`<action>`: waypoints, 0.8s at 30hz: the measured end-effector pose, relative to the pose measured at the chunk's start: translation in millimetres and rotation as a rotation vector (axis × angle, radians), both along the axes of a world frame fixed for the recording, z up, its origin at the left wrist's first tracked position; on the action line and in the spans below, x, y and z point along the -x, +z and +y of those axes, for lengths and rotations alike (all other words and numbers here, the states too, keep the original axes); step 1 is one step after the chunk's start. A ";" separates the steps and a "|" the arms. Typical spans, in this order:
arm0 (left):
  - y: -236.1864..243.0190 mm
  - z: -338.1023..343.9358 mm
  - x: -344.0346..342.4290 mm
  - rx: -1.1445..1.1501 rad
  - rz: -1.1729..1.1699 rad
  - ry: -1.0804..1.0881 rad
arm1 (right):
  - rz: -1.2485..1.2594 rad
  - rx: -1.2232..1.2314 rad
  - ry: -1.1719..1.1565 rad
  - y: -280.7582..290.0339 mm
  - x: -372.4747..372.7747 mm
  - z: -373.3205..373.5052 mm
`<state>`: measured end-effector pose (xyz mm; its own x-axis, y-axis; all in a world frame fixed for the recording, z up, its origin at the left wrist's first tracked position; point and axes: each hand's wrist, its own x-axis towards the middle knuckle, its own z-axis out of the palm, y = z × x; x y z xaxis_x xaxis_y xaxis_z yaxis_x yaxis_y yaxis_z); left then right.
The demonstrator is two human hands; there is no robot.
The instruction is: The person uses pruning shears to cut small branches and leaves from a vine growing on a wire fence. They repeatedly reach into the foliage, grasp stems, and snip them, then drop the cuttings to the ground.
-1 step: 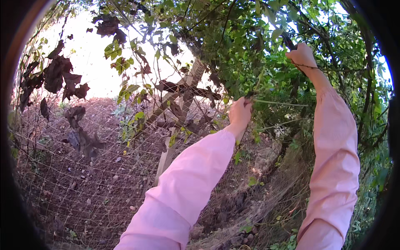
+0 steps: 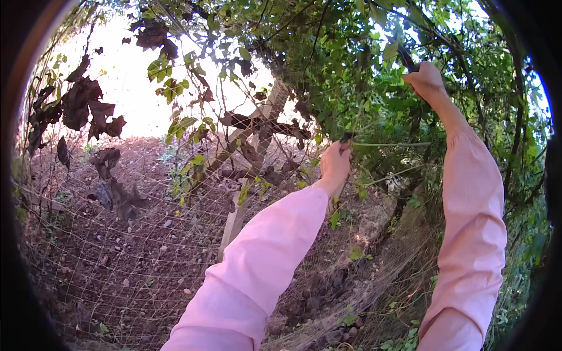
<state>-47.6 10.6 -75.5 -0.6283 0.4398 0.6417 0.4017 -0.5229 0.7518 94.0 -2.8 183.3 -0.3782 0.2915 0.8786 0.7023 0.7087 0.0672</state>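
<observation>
My left hand (image 2: 335, 165), beyond a pink sleeve, is closed around a thin green stem with a small dark bit (image 2: 346, 138) at the fingertips. A pale green stalk (image 2: 391, 144) runs rightward from beside it. Higher up at the right, my right hand (image 2: 427, 82) grips a dark cutting tool (image 2: 407, 58) with some red on it, pointing up into the leafy vines (image 2: 386, 105). What lies at the tool's tip is partly hidden among leaves.
Sagging netting (image 2: 117, 245) spans the left and lower view, over stony soil (image 2: 146, 292). A wooden post (image 2: 269, 111) with crossed pieces stands at the centre behind vines. Dry dark leaves (image 2: 82, 105) hang at the left; branches (image 2: 515, 117) crowd the right.
My left hand has shifted slightly down and to the left. My right hand and the tool have moved a little, with both grips unchanged.
</observation>
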 end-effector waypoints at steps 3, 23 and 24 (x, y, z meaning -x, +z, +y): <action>-37.3 14.6 -5.9 -0.083 -0.132 -0.062 | 0.067 0.213 0.095 -26.6 -15.7 2.4; -150.2 -28.5 -211.7 0.131 -1.147 -1.165 | 0.445 0.486 -0.320 -349.0 -180.8 -102.0; -154.2 -31.1 -217.0 0.145 -1.190 -1.209 | 0.468 0.505 -0.355 -357.1 -187.3 -105.1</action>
